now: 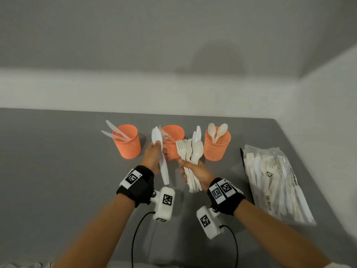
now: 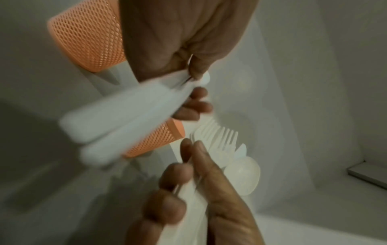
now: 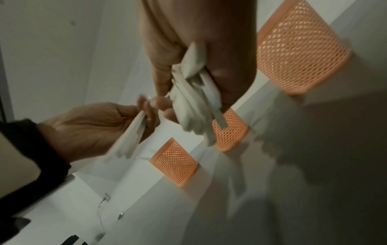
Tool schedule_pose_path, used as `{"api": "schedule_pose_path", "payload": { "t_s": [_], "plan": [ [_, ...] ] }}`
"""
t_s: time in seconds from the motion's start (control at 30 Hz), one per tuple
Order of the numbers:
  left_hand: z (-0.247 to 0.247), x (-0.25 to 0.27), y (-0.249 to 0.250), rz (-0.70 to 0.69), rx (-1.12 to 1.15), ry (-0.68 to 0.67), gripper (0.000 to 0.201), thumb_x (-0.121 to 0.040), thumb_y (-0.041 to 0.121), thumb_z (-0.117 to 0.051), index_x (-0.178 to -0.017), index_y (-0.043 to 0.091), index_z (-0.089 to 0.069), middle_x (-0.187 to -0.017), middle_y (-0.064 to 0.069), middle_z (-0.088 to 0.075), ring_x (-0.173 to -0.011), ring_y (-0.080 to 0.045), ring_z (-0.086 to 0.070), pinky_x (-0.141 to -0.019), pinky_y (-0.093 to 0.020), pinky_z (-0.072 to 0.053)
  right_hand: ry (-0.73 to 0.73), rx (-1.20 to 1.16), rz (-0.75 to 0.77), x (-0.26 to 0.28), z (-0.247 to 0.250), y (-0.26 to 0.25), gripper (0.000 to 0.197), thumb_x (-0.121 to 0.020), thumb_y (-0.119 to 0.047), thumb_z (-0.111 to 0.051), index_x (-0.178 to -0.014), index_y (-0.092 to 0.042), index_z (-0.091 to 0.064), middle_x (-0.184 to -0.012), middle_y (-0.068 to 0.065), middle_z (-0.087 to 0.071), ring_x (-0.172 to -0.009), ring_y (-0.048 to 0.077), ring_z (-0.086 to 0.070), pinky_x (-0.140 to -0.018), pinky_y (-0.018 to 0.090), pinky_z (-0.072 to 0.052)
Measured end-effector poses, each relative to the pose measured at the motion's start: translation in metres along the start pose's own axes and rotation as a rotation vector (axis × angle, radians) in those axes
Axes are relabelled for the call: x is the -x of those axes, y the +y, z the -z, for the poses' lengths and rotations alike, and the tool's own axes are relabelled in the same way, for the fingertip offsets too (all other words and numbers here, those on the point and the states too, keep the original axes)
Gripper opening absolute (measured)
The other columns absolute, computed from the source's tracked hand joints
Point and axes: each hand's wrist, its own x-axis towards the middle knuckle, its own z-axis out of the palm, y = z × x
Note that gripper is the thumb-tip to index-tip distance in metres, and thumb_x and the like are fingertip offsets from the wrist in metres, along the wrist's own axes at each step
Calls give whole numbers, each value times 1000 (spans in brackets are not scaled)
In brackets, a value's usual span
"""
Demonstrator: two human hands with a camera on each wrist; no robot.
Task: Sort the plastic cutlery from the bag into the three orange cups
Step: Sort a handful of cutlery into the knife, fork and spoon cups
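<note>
A mixed bunch of cream plastic forks, spoons and knives [image 1: 193,151] is gripped in the right hand [image 1: 195,171], and a few white plastic knives [image 1: 161,151] are pinched in the left hand [image 1: 154,155]. Mid-sort, probably. Next, those knives likely get dropped into the left perforated orange cup [image 1: 128,142], just beyond the left hand.

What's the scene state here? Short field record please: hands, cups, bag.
left hand: grips a bunch of white knives
right hand: grips a mixed bundle of forks, spoons, knives
left cup: holds knives
middle cup: partly hidden behind the hands, contents unclear
right cup: two spoons
bag: lies right of the cups, cutlery inside
table: grey
</note>
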Motion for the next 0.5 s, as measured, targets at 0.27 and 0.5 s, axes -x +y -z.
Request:
{"api": "schedule_pose_path", "payload": {
  "t_s": [0.27,0.5],
  "plan": [
    [-2,-10,32,-99,-453,-75,21,-85,29,-63,-78,11,-56,-40,11,-40,-33,-4,-28,-34,-16,-24,-202,38,-182,1,-4,-6,20,-90,-19,-58,-71,-18,-51,-43,-6,-47,-34,7,-41,-39,16,-36],
    [1,-21,52,-9,-724,-253,18,-86,27,-62,-83,10,-60,-62,0,-52,-42,-7,-38,-39,-16,-25,-261,166,-240,1,-19,-12,31,-92,-25,-54,-63,-16,-47,-44,-9,-49,-36,4,-42,-40,16,-38]
  ]
}}
